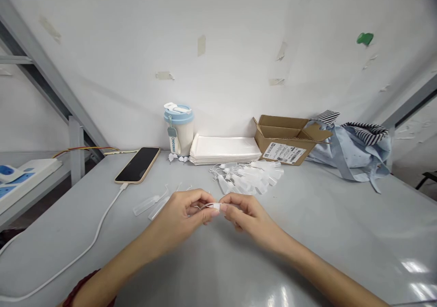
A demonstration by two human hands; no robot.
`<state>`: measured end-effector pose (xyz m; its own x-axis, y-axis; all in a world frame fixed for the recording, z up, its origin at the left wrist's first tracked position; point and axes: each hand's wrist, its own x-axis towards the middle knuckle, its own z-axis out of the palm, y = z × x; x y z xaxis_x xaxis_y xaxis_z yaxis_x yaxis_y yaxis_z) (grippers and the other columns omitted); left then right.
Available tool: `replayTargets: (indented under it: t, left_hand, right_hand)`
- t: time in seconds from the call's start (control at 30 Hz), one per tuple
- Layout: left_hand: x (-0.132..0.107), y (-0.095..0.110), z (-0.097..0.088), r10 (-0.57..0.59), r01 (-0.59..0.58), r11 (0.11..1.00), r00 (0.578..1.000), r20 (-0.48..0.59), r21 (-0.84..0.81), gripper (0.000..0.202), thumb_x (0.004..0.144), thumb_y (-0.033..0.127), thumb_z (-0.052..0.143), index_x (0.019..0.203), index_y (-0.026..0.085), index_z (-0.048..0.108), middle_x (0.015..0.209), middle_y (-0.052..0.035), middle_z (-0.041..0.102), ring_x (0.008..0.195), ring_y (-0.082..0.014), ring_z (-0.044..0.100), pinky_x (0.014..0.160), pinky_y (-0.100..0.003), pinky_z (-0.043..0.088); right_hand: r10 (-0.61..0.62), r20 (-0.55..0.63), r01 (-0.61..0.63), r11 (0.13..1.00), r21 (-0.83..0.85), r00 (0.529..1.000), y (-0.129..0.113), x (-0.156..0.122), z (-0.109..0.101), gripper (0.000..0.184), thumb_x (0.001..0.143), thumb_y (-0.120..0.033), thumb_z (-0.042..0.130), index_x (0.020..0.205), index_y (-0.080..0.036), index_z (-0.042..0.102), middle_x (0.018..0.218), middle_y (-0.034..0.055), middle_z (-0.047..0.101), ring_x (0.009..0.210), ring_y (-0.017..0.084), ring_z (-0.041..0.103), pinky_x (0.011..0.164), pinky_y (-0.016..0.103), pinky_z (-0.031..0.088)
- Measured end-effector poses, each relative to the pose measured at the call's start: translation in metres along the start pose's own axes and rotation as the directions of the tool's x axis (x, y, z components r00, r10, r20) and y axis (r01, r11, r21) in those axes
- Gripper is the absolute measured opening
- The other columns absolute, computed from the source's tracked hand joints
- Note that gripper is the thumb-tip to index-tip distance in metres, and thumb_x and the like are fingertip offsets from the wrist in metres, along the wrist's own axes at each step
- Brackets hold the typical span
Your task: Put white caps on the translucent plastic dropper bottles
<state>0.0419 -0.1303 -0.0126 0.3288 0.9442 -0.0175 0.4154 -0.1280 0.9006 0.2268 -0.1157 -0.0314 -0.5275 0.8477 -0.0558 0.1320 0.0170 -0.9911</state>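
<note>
Near the middle of the table, my left hand (195, 212) and my right hand (244, 213) meet at the fingertips, both closed. Between them is a small white cap-like piece (216, 206), with a thin curved clear strand running back into my left fingers. The thumb and index finger of each hand pinch it; the rest is hidden by my fingers. Just left of my left hand lie a few translucent plastic squeeze bottles (145, 205) with thin bent tips. Beyond my hands is a loose pile of similar translucent bottles (251, 177).
Along the wall stand a cup with a blue lid (180, 129), a stack of white packets (225, 150), an open cardboard box (290, 140) and a blue cloth bag (351, 147). A phone (138, 165) with a white charging cable (99, 227) lies left. A power strip (25, 179) is far left.
</note>
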Motion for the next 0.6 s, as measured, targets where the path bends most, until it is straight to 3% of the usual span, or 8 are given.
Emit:
replayTargets:
  t: [0.13,0.23,0.3,0.4,0.5,0.6]
  left_hand:
    - [0.0,-0.003,0.004,0.151,-0.144,0.983,0.987,-0.053,0.113,0.013,0.083,0.026,0.054,0.086,0.019,0.064,0.082,-0.001,0.064,0.073,-0.0145,0.057,0.066,-0.024,0.047]
    - [-0.001,-0.001,0.003,0.12,-0.116,0.99,0.992,-0.044,0.081,0.014,0.083,0.03,0.055,0.084,0.019,0.064,0.079,-0.0011,0.063,0.073,-0.0149,0.057,0.065,-0.024,0.046]
    - [-0.001,0.001,0.001,0.025,-0.025,1.0,1.0,-0.01,0.014,0.018,0.084,0.035,0.054,0.083,0.019,0.063,0.072,0.0005,0.061,0.068,-0.0144,0.057,0.063,-0.023,0.046]
    - [0.0,0.002,-0.002,-0.054,0.055,0.998,0.998,0.029,-0.027,0.02,0.084,0.036,0.053,0.083,0.018,0.061,0.063,0.0029,0.057,0.063,-0.014,0.057,0.059,-0.023,0.045]
    - [0.0,0.001,-0.003,-0.057,0.059,0.997,0.996,0.064,-0.039,0.021,0.085,0.034,0.051,0.074,0.018,0.058,0.063,0.0025,0.058,0.063,-0.014,0.058,0.061,-0.024,0.044]
    - [-0.001,0.002,-0.003,-0.055,0.061,0.997,0.993,0.106,-0.052,0.023,0.085,0.034,0.051,0.069,0.018,0.055,0.065,0.0022,0.057,0.065,-0.0142,0.058,0.061,-0.024,0.044]
  right_hand:
    - [0.086,0.058,-0.097,0.97,0.225,0.995,-0.002,0.002,-0.001,0.026,0.084,-0.037,0.055,0.072,-0.014,0.056,0.053,-0.0069,0.033,0.045,0.006,0.025,0.039,0.019,0.027]
    - [0.059,0.068,-0.073,0.971,0.229,0.996,-0.004,0.002,-0.002,0.028,0.084,-0.038,0.055,0.07,-0.014,0.055,0.054,-0.0062,0.035,0.045,0.006,0.028,0.039,0.019,0.03]
    - [0.027,0.074,-0.038,0.989,0.145,0.997,-0.003,0.0,-0.001,0.029,0.087,-0.041,0.052,0.075,-0.015,0.056,0.056,-0.0059,0.036,0.045,0.007,0.032,0.041,0.019,0.031]
    - [-0.098,0.023,0.101,0.985,-0.14,0.995,0.002,-0.003,0.001,0.024,0.091,-0.038,0.047,0.089,-0.016,0.057,0.063,-0.0027,0.047,0.052,0.01,0.043,0.047,0.022,0.035]
    - [-0.371,-0.004,0.333,0.839,-0.43,0.929,0.008,-0.004,0.0,0.014,0.091,-0.024,0.047,0.102,-0.017,0.052,0.081,0.0036,0.059,0.069,0.014,0.053,0.061,0.026,0.041]
    - [-0.492,0.059,0.442,0.714,-0.543,0.868,0.012,-0.004,-0.003,0.017,0.092,-0.017,0.043,0.107,-0.017,0.048,0.086,0.006,0.059,0.073,0.016,0.054,0.065,0.027,0.042]
